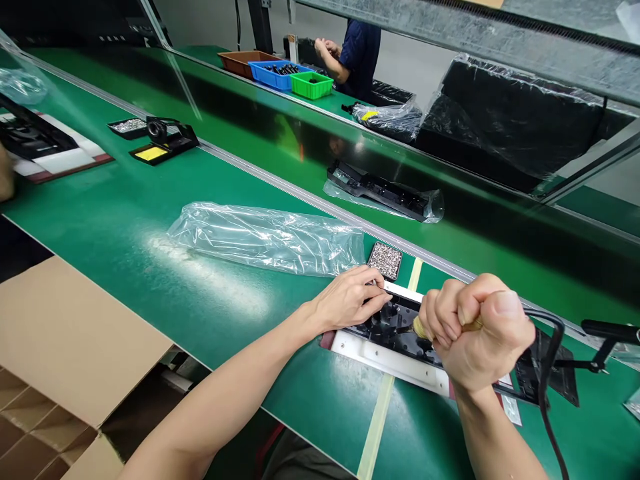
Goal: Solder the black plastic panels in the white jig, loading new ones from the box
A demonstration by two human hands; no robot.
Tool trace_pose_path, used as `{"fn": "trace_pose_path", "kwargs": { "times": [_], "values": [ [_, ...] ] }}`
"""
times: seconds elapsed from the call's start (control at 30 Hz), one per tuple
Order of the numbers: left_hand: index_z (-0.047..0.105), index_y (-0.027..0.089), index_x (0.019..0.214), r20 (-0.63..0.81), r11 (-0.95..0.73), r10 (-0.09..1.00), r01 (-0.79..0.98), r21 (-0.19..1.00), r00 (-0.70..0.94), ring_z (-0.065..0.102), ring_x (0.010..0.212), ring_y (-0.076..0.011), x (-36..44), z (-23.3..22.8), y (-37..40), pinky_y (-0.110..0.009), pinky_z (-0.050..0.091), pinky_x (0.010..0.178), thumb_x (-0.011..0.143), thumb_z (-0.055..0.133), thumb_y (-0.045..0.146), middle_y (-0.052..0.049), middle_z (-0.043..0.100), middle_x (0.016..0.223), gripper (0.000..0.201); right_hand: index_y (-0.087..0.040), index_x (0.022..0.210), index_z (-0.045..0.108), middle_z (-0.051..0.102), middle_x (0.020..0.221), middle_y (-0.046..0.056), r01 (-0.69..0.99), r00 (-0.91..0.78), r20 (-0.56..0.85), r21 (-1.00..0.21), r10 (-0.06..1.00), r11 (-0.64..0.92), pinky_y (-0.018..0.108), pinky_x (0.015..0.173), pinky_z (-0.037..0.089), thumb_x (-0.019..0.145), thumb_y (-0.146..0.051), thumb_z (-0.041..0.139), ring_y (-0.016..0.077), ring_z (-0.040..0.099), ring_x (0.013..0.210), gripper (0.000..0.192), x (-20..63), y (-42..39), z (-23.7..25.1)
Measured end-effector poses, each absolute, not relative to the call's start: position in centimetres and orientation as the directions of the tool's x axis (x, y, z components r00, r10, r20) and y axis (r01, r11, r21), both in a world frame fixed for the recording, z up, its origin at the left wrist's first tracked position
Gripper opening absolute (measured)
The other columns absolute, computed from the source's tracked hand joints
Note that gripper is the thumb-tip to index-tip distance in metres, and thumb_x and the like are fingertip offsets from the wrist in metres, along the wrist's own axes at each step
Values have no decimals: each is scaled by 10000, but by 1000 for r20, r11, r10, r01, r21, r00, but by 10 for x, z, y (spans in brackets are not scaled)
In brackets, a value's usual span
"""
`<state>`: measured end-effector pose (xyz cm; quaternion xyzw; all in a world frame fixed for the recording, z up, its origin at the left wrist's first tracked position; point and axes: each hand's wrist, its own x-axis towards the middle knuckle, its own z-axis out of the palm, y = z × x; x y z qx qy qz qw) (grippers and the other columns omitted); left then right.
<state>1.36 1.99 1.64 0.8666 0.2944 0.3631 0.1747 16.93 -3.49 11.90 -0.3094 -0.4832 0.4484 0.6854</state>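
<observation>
A long black plastic part (405, 337) lies in a white fixture (387, 362) with dark red ends. My right hand (480, 330) is wrapped in a fist round a soldering iron (419, 327). The iron's yellowish collar shows below the fist, and its thin tip points down at the black part. A black cord runs off behind the wrist. Over the left end of the part, my left hand (350, 297) has bent fingers, with thumb and index drawn close together. Anything between those fingertips is too small to make out. Just beyond it stands a small tray (385, 260) of tiny metal pieces.
A clear plastic bag (270, 240) lies left of the fixture. Farther back rests another black part (383, 190) on plastic film. At right is a black iron stand (597, 360). A co-worker (357, 60) stands across the bench; another person's hand (5, 175) shows far left.
</observation>
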Motion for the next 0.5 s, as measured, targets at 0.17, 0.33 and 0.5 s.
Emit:
{"fn": "trace_pose_path", "kwargs": {
  "times": [0.17, 0.33, 0.5],
  "values": [
    [747, 128, 832, 529, -768, 635, 384, 513, 563, 648, 916, -198, 14, 17, 20, -371, 531, 875, 1062, 536, 272, -82, 697, 1054, 344, -187, 575, 448, 358, 424, -65, -315, 138, 375, -861, 917, 400, 171, 311, 250, 925, -406, 644, 57, 267, 326, 457, 169, -35, 120],
    [752, 136, 842, 524, -763, 641, 391, 515, 560, 648, 918, -195, 14, 17, 19, -364, 539, 870, 1060, 540, 277, -83, 700, 1051, 335, -187, 566, 452, 358, 421, -66, -336, 146, 356, -860, 923, 384, 172, 311, 247, 906, -412, 658, 57, 264, 322, 456, 169, -36, 119],
    [755, 130, 844, 525, -765, 639, 390, 512, 562, 650, 924, -199, 14, 17, 19, -371, 543, 866, 1065, 531, 283, -87, 700, 1055, 349, -191, 567, 442, 344, 418, -68, -321, 160, 349, -866, 923, 383, 173, 313, 242, 904, -428, 651, 59, 258, 324, 461, 168, -36, 120]
  ]
}}
